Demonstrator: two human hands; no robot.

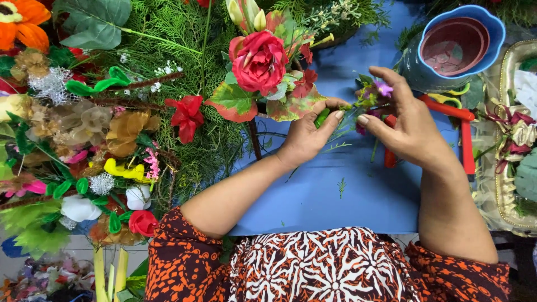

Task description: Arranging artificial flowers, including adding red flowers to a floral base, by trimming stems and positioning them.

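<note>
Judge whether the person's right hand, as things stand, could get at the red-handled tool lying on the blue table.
Probably yes. The red-handled tool lies on the blue table just beside and partly under the right hand, with nothing over its long handle. The hand is busy, though: its fingers pinch a small purple flower sprig.

Single head view, looking steeply down, close over blue table [335, 201], flowers left.
</note>
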